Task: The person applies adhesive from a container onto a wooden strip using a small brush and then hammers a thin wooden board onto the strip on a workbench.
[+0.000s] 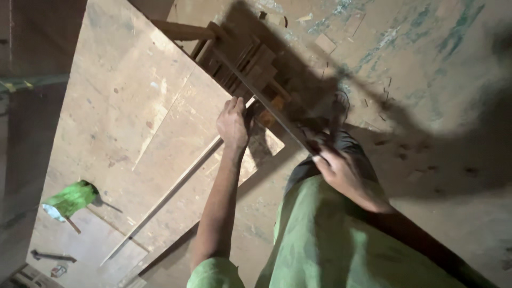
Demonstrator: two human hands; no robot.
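The person is standing over a big plywood board (133, 122) and is looking down at both hands. A long thin wooden strip (165, 200) is lying on the board. Its long way is running from the lower left, near the dark tool (52, 256) on the floor, up to the right, where it is ending under the left hand (233, 124).

The left hand is pressing down on that upper end of the strip. Its fingers are curled over it, but I cannot tell if they are wrapping all the way around it or just pushing on top.

The right hand (341, 169) is sitting a little lower and to the right, close to the person's green shirt (330, 240). It is closed around the near end of a second long thin strip (256, 88). This one is darker, and it is pointing up and to the left, away from the body, toward a pile of short wood pieces (250, 64) past the board's edge.

So the two strips are making a wide V, and the hands are at the point of it. The left hand is nearer to the strip on the board. The right hand is nearer to the darker one.

A crumpled green bag (72, 198) is lying on the board, well apart from both hands, at the far left.
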